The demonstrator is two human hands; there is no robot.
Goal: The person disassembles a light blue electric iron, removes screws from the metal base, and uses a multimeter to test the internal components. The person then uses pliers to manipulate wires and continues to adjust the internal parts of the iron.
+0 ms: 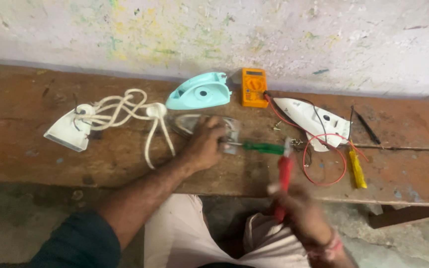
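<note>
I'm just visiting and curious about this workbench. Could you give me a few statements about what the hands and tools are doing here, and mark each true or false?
1. The left hand rests on the shiny metal iron soleplate on the worn wooden bench. True.
2. The right hand holds a red-handled tool. True.
3. The orange multimeter lies in the person's lap. False: it lies on the bench by the wall.
4. The green-handled screwdriver is held in the right hand. False: it lies on the bench beside the soleplate.
5. The pale turquoise plastic iron cover lies behind the soleplate. True.
</note>
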